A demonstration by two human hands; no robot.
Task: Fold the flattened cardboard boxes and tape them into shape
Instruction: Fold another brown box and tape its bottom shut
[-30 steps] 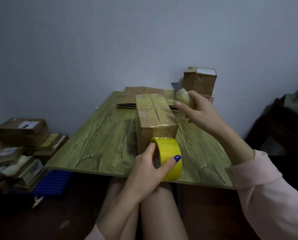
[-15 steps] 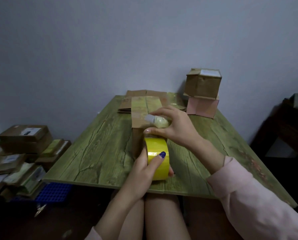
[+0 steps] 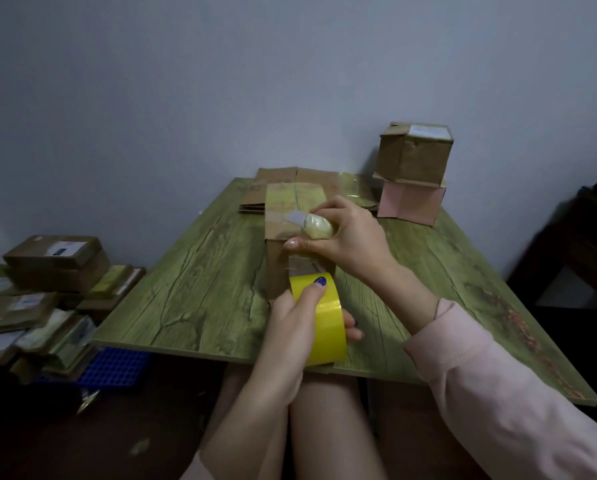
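Note:
A long brown cardboard box point(image 3: 279, 220) lies lengthwise on the green wooden table point(image 3: 193, 285), its top seam taped. My left hand point(image 3: 295, 318) grips a yellow tape roll point(image 3: 325, 320) just in front of the box's near end. A strip of clear tape runs from the roll up the box's near face. My right hand point(image 3: 345, 237) holds a small pale yellow cutter point(image 3: 316, 225) with a grey blade over the box's near top edge, its thumb pressing the tape there.
Flattened cardboard boxes point(image 3: 283, 183) are stacked at the table's far end. A brown box point(image 3: 413, 152) sits on a pink box point(image 3: 409, 200) at the far right. Piled parcels point(image 3: 44, 292) and a blue crate point(image 3: 113, 367) lie on the floor at left. Dark furniture point(image 3: 574, 244) stands at right.
My right hand came down from the far right of the box to its near top edge with the cutter. My left hand pulled the tape roll down and toward me.

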